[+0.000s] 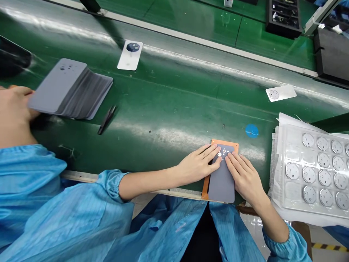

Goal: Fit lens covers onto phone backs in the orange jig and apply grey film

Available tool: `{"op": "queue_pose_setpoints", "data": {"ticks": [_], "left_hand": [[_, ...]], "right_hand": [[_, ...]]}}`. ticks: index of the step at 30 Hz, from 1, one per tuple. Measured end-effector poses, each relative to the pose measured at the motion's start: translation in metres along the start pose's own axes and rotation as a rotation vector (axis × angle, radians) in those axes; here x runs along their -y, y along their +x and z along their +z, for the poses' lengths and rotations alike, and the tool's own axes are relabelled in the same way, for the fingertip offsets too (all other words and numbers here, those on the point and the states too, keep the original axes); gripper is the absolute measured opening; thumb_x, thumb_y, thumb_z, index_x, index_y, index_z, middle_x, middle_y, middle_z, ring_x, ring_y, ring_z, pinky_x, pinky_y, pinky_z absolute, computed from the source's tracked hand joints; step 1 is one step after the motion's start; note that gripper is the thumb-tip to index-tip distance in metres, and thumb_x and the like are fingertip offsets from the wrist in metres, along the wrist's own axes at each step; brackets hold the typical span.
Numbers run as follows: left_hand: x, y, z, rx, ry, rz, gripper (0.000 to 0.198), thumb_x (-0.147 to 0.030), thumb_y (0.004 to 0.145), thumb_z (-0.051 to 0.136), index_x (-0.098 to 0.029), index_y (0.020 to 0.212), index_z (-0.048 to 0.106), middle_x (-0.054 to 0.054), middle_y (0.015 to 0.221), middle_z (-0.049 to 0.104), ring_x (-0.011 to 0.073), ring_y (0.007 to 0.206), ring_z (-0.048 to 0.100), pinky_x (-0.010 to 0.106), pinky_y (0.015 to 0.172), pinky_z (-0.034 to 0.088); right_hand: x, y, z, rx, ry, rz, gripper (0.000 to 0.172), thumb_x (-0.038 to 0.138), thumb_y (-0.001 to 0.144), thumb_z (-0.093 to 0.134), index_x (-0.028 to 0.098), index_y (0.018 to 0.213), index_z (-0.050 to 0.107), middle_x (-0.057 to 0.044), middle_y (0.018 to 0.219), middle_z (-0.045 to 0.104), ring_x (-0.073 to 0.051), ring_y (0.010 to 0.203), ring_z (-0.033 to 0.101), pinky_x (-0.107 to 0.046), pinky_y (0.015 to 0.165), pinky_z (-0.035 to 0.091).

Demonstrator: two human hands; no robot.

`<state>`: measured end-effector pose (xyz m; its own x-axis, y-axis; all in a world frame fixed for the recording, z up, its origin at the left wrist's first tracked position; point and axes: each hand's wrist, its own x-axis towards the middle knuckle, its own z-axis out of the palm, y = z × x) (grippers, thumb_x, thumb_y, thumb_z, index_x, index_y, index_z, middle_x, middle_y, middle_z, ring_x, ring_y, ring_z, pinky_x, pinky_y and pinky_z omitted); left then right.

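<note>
A grey phone back cover (222, 182) with camera cut-outs near its top lies on an orange jig (205, 187) at the bench's front edge. Its lower end sits skewed past the jig's right side. My left hand (199, 163) rests its outstretched fingers on the cover's upper left, beside the cut-outs. From the other side, my right hand (245, 176) lays its extended fingers on the upper right edge. Neither hand wraps around the cover. The fingertips hide part of the camera area.
Right of me, a clear plastic tray (289, 133) carries several round camera rings. Leftward are a leaning stack of grey covers (62, 87), black tweezers (107, 120) and a co-worker's hand (15, 112). Two white cards (129, 60) and a blue round sticker (251, 131) lie on the green bench.
</note>
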<state>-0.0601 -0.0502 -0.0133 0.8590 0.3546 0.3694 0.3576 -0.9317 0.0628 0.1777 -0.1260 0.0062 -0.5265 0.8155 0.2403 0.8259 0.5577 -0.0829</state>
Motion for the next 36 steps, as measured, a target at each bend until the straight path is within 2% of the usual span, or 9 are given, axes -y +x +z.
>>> {"op": "queue_pose_setpoints", "data": {"ticks": [4,7,10,16,24,27,30,33,36], "left_hand": [[-0.002,0.001,-0.005,0.133,-0.141,-0.049,0.047,-0.023,0.088,0.068,-0.009,0.131,0.058,0.028,0.151,0.048,0.0391,0.144,0.045,0.056,0.120,0.037],[-0.001,-0.001,-0.010,0.208,-0.217,-0.062,0.061,-0.033,0.086,0.071,-0.008,0.138,0.053,0.028,0.155,0.042,0.0419,0.147,0.038,0.061,0.122,0.030],[-0.005,-0.006,-0.012,0.198,-0.174,-0.060,0.059,-0.034,0.091,0.067,-0.007,0.140,0.050,0.027,0.150,0.049,0.0395,0.144,0.045,0.060,0.120,0.034],[-0.016,-0.015,-0.012,0.092,-0.146,-0.057,0.051,-0.020,0.094,0.059,-0.006,0.142,0.049,0.024,0.143,0.056,0.0335,0.136,0.053,0.051,0.118,0.042],[-0.011,-0.006,-0.015,0.131,-0.171,-0.011,0.051,-0.026,0.092,0.062,-0.005,0.138,0.053,0.026,0.141,0.057,0.0349,0.130,0.055,0.052,0.118,0.039],[0.001,-0.011,-0.019,0.195,-0.310,-0.025,0.060,-0.039,0.089,0.072,-0.011,0.139,0.055,0.024,0.147,0.053,0.0379,0.134,0.052,0.055,0.116,0.040],[0.022,-0.009,-0.023,0.209,-0.547,-0.089,0.067,-0.035,0.086,0.077,-0.020,0.146,0.050,0.018,0.157,0.043,0.0365,0.145,0.041,0.054,0.117,0.040],[0.038,0.015,-0.026,0.048,-0.839,-0.296,0.071,-0.030,0.086,0.077,-0.022,0.149,0.045,0.017,0.153,0.049,0.0307,0.142,0.048,0.047,0.115,0.045],[0.040,0.055,-0.031,-0.172,-1.128,-0.398,0.050,-0.033,0.087,0.075,-0.016,0.131,0.059,0.012,0.123,0.071,0.0232,0.111,0.070,0.036,0.098,0.056]], "right_hand": [[0.004,0.001,0.002,0.119,0.022,0.056,0.064,0.007,0.094,0.040,0.008,0.157,0.033,-0.019,0.156,0.045,-0.033,0.147,0.041,-0.053,0.117,0.045],[0.006,0.000,0.001,0.156,0.041,0.057,0.071,0.009,0.091,0.041,0.005,0.160,0.025,-0.021,0.158,0.040,-0.034,0.150,0.037,-0.055,0.119,0.041],[0.008,-0.003,-0.002,0.173,0.055,0.066,0.075,0.008,0.089,0.041,0.006,0.161,0.020,-0.020,0.158,0.040,-0.034,0.149,0.038,-0.055,0.119,0.041],[0.018,-0.014,-0.007,0.159,0.052,0.098,0.079,0.009,0.087,0.043,0.008,0.162,0.018,-0.019,0.158,0.042,-0.034,0.146,0.043,-0.055,0.119,0.042],[0.016,-0.020,0.003,0.152,0.050,0.075,0.076,0.012,0.086,0.043,0.005,0.160,0.026,-0.020,0.159,0.040,-0.035,0.148,0.040,-0.056,0.119,0.042],[0.014,-0.029,0.006,0.025,0.090,0.043,0.071,0.008,0.090,0.042,0.012,0.159,0.031,-0.017,0.150,0.053,-0.032,0.142,0.050,-0.052,0.115,0.048],[0.011,-0.030,-0.003,-0.154,0.241,0.031,0.061,0.005,0.095,0.044,0.019,0.154,0.044,-0.014,0.139,0.065,-0.029,0.133,0.059,-0.047,0.109,0.055],[0.000,-0.011,-0.013,-0.399,0.596,0.189,0.044,0.012,0.097,0.052,0.028,0.137,0.062,-0.009,0.134,0.069,-0.028,0.125,0.066,-0.049,0.105,0.058],[-0.022,0.020,-0.008,-0.700,1.045,0.384,0.035,0.017,0.100,0.051,0.036,0.126,0.065,-0.002,0.123,0.074,-0.022,0.112,0.073,-0.044,0.094,0.064]]}}
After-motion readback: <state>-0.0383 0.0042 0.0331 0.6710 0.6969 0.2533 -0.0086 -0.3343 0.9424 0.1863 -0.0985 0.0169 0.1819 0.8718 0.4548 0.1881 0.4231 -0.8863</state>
